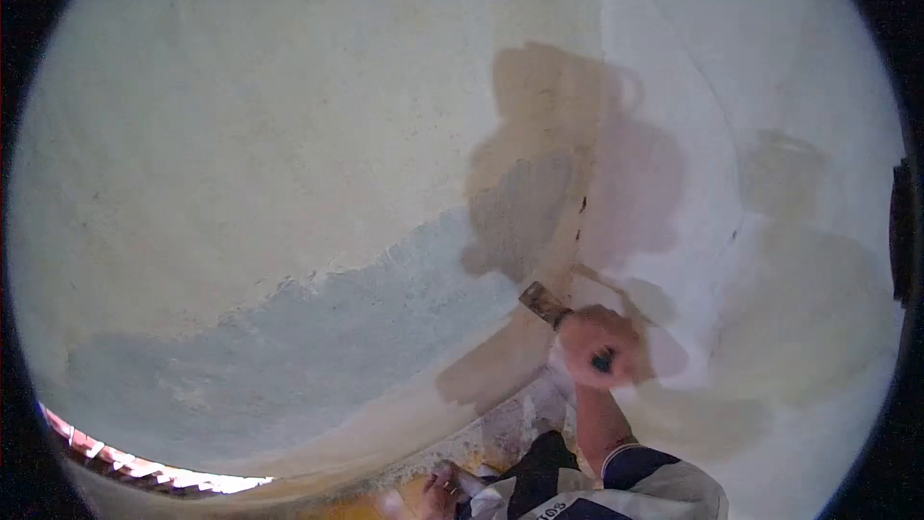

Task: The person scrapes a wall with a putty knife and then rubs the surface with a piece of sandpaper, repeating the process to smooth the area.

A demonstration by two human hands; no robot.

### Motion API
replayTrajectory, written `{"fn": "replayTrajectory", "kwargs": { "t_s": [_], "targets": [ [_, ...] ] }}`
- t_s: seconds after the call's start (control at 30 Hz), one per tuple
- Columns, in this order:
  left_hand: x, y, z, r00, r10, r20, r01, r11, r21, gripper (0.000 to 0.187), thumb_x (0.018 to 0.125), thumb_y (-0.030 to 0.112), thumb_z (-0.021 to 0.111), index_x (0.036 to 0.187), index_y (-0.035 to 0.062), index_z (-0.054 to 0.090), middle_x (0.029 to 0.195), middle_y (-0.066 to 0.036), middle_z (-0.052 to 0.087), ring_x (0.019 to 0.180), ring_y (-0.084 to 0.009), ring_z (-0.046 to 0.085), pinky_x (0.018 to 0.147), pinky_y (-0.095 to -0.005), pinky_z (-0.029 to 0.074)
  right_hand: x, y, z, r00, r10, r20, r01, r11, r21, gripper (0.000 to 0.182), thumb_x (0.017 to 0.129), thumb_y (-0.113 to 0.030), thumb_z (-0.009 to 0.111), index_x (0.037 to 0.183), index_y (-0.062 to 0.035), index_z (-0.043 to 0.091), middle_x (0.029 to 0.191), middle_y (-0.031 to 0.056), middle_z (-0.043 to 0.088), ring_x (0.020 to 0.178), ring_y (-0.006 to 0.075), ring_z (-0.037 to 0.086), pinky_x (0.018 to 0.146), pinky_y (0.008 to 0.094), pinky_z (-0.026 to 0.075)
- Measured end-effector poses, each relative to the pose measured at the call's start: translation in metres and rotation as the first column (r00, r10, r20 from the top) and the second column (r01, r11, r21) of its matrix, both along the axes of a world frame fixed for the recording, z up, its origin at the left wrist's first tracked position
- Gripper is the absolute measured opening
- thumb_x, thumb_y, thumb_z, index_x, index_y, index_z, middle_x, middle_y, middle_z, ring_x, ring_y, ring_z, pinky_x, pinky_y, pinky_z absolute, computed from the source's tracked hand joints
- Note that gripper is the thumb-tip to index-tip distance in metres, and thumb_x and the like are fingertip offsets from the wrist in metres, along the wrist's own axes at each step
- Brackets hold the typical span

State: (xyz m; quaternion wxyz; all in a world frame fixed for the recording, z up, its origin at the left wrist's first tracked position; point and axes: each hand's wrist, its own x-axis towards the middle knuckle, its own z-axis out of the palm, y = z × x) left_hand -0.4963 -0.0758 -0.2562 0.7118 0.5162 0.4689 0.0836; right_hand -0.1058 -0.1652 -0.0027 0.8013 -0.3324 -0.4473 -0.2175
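My right hand (603, 345) is closed round the handle of a putty knife (545, 304), with the dark handle end showing at the fist. The worn, stained blade points up and left, close to the wall corner. Ahead and left is a cream wall (289, 135) with a broad blue-grey patch (318, 327) along its lower part, its upper edge ragged like peeled paint. My left hand (441, 491) is low at the bottom edge of the view, near my body, small and blurred, with its fingers not clearly shown.
A white wall (664, 29) meets the cream wall on the right, with dark chips (581, 217) along the corner. Shadows fall across both walls. A dark object (902, 231) is at the far right edge. Bright light shows at an opening (154, 467) lower left.
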Motion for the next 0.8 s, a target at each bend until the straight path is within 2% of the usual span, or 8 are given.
{"fn": "replayTrajectory", "kwargs": {
  "t_s": [0.07, 0.1, 0.17, 0.33, 0.43, 0.67, 0.73, 0.8],
  "targets": [
    [-0.011, 0.009, -0.034, 0.961, -0.157, -0.226, 0.201, 0.962, 0.184, 0.039, 0.088, 0.033, 0.067, 0.124, 0.0188, 0.059, 0.116, -0.012, 0.065, 0.105, -0.0272, 0.06, 0.091, -0.0474, 0.047, 0.002, -0.003, 0.007, 1.0, 0.015, 0.015, -0.015, 0.998, 0.058, 0.046, 0.089, -0.043, 0.047, 0.055, -0.0122, 0.05, 0.053, 0.0044, 0.052, 0.046, 0.0214, 0.052, 0.044, 0.0326, 0.042],
    [0.026, -0.006, -0.003, 0.92, 0.35, 0.178, -0.271, 0.894, -0.357, 0.035, 0.086, 0.026, 0.065, 0.116, 0.007, 0.059, 0.105, -0.008, 0.062, 0.092, -0.0197, 0.06, 0.08, -0.0337, 0.051, 0.005, -0.002, 0.005, 1.0, -0.001, 0.013, 0.0, 0.998, 0.067, 0.046, 0.088, -0.043, 0.047, 0.054, -0.0128, 0.049, 0.052, 0.0043, 0.051, 0.044, 0.0216, 0.052, 0.042, 0.0326, 0.041],
    [0.057, -0.026, 0.055, 0.982, 0.142, 0.124, -0.152, 0.986, 0.068, 0.022, 0.093, 0.026, 0.059, 0.106, 0.0077, 0.061, 0.095, -0.005, 0.064, 0.081, -0.0168, 0.063, 0.07, -0.031, 0.053, 0.009, 0.002, -0.001, 1.0, -0.024, 0.006, 0.023, 0.996, 0.087, 0.046, 0.088, -0.044, 0.047, 0.052, -0.0141, 0.049, 0.05, 0.0042, 0.05, 0.041, 0.0218, 0.051, 0.038, 0.0325, 0.039],
    [0.1, -0.033, 0.083, 0.915, 0.369, 0.163, -0.301, 0.894, -0.332, 0.015, 0.092, 0.015, 0.063, 0.102, 0.0044, 0.062, 0.088, -0.002, 0.065, 0.076, -0.0143, 0.063, 0.066, -0.0283, 0.052, 0.005, -0.007, 0.003, 0.992, 0.109, 0.069, -0.113, 0.991, 0.066, 0.048, 0.089, -0.045, 0.044, 0.056, -0.0109, 0.052, 0.058, 0.0066, 0.056, 0.052, 0.0263, 0.057, 0.05, 0.0337, 0.046],
    [0.11, -0.04, 0.087, 0.924, 0.374, 0.083, -0.317, 0.868, -0.383, 0.034, 0.091, 0.023, 0.065, 0.119, 0.0054, 0.056, 0.109, -0.006, 0.064, 0.086, -0.0157, 0.062, 0.067, -0.0277, 0.051, 0.01, -0.009, 0.008, 0.979, 0.176, 0.1, -0.18, 0.983, 0.035, 0.05, 0.09, -0.045, 0.043, 0.059, -0.0089, 0.054, 0.063, 0.008, 0.059, 0.058, 0.029, 0.06, 0.057, 0.0345, 0.05],
    [0.134, -0.055, 0.096, 0.895, 0.408, 0.179, -0.321, 0.87, -0.375, 0.011, 0.093, 0.018, 0.062, 0.096, 0.0074, 0.063, 0.081, 0.0, 0.062, 0.068, -0.0108, 0.058, 0.06, -0.0245, 0.048, 0.018, -0.021, 0.012, 0.994, 0.096, 0.049, -0.08, 0.962, -0.261, 0.039, 0.092, -0.034, 0.048, 0.068, -0.0074, 0.063, 0.078, 0.0117, 0.067, 0.075, 0.0241, 0.065, 0.073, 0.0329, 0.05],
    [0.139, -0.054, 0.08, 0.887, 0.419, 0.197, -0.328, 0.869, -0.37, 0.01, 0.093, 0.018, 0.062, 0.095, 0.0077, 0.063, 0.077, 0.001, 0.061, 0.065, -0.0096, 0.056, 0.057, -0.0236, 0.046, 0.011, -0.053, 0.004, 0.998, -0.052, -0.043, 0.016, 0.805, -0.594, 0.035, 0.092, -0.032, 0.05, 0.071, -0.0085, 0.065, 0.08, 0.0101, 0.068, 0.075, 0.0228, 0.065, 0.073, 0.0326, 0.05],
    [0.139, -0.056, 0.084, 0.883, 0.444, 0.151, -0.37, 0.858, -0.357, 0.011, 0.093, 0.017, 0.062, 0.096, 0.0067, 0.062, 0.077, 0.001, 0.059, 0.063, -0.0082, 0.055, 0.055, -0.0227, 0.045, 0.004, -0.07, -0.003, 0.977, -0.212, 0.032, 0.129, 0.461, -0.878, 0.026, 0.089, -0.029, 0.055, 0.078, -0.009, 0.067, 0.079, 0.0095, 0.067, 0.073, 0.025, 0.065, 0.068, 0.0353, 0.05]
  ]
}}
